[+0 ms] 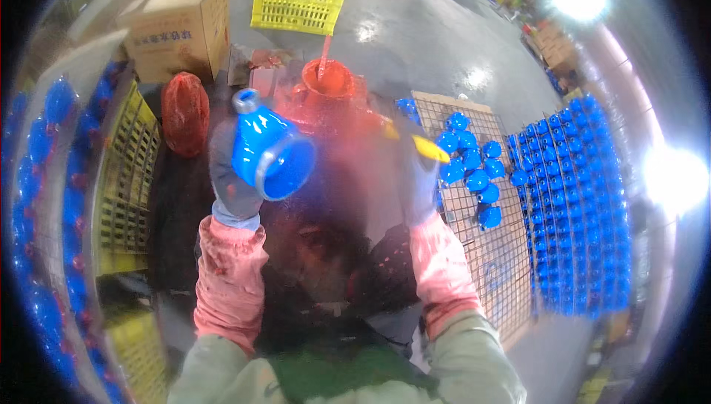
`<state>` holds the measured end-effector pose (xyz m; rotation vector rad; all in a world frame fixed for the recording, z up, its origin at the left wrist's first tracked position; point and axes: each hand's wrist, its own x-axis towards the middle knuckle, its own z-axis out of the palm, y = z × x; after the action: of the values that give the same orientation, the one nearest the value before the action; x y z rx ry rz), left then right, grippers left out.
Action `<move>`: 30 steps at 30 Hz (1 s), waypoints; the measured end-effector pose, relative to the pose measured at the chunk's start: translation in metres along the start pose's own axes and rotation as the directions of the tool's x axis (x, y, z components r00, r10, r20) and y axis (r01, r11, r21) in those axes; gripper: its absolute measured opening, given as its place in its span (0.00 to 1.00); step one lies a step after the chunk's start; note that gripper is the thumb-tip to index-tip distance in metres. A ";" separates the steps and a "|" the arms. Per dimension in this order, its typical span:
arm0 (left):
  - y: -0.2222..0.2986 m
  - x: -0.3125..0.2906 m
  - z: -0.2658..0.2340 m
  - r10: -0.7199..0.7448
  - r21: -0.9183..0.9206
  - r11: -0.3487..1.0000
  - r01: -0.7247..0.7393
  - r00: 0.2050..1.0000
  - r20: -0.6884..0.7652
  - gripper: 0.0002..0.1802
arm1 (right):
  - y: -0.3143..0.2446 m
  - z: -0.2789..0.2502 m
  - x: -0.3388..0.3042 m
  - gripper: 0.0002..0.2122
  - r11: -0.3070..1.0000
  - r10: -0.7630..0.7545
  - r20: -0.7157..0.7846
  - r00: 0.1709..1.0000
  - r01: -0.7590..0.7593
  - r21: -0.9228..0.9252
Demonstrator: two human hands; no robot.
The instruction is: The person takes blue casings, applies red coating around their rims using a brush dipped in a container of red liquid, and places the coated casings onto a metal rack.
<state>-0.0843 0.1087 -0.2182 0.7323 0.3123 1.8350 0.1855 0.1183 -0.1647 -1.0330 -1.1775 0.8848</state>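
Observation:
My left hand, in a grey glove, holds up a blue cast valve part with a round open mouth facing right and a grey neck on top. My right hand, also gloved, grips a yellow-handled tool, probably a brush, just right of the part. Behind both stands a red paint bucket with a red stick in it. Pink sleeve covers are on both forearms.
A wire rack at right carries several blue painted parts; more blue parts hang in rows farther right. Yellow crates stand at left, another at the back, beside a cardboard box and a red mesh bag.

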 end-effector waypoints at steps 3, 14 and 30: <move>0.015 0.007 0.008 0.127 -0.059 0.989 -0.132 0.988 -0.087 0.28 | 0.048 0.036 0.050 0.08 0.958 0.190 -0.225 0.956 -0.230 -0.172; 0.047 0.005 0.031 -0.106 -0.770 0.637 0.036 0.994 -0.041 0.33 | 0.160 0.052 0.162 0.15 0.923 0.030 0.030 0.999 -0.016 -0.384; 0.006 -0.022 0.016 -0.126 -0.313 0.948 0.049 0.965 -0.229 0.33 | 0.146 0.004 0.109 0.14 0.972 -0.094 -0.026 0.995 0.086 -0.217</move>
<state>-0.0740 0.0845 -0.2095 0.2713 0.2097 1.8362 0.1986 0.2649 -0.2721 -1.1559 -1.2997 0.6748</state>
